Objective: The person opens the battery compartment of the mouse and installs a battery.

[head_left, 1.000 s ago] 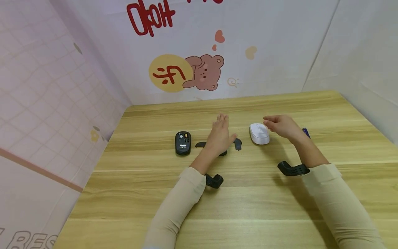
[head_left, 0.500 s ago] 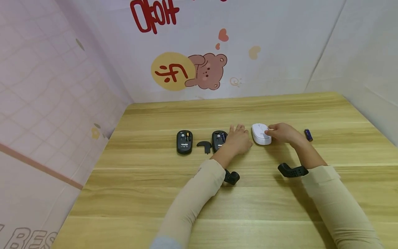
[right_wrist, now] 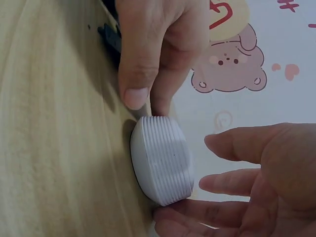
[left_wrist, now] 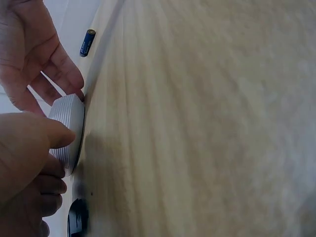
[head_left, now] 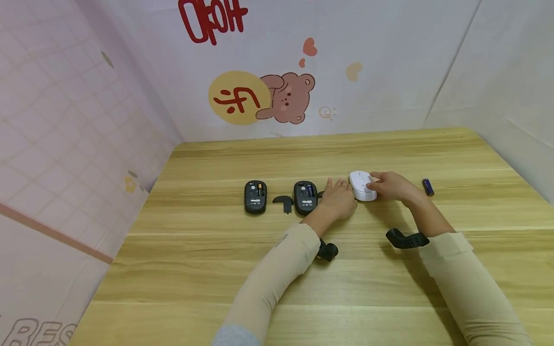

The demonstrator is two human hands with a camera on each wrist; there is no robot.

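Observation:
A white computer mouse (head_left: 361, 186) with a ribbed end sits on the table between both hands. My left hand (head_left: 339, 201) is at its left side; in the left wrist view its thumb (left_wrist: 61, 136) reaches over the ribbed end and its other fingers are curled. My right hand (head_left: 391, 186) is on the mouse's right side; in the right wrist view the lower fingertips (right_wrist: 165, 212) touch its edge while the thumb (right_wrist: 217, 143) stands apart above. Left of my left hand lies an upturned black mouse (head_left: 305, 197) with its battery bay uncovered. A dark cover is mostly hidden under that hand.
Another upturned black mouse (head_left: 256, 197) with its bay uncovered lies further left. A black battery cover (head_left: 284, 202) rests between the two black mice. A loose dark-blue battery (head_left: 427, 187) lies right of my right hand. The printed wall (head_left: 372, 115) rises behind the table.
My left hand has moved right and down, from above the black mouse and covers to the white mouse's left side. My right hand has come slightly left and down onto the white mouse.

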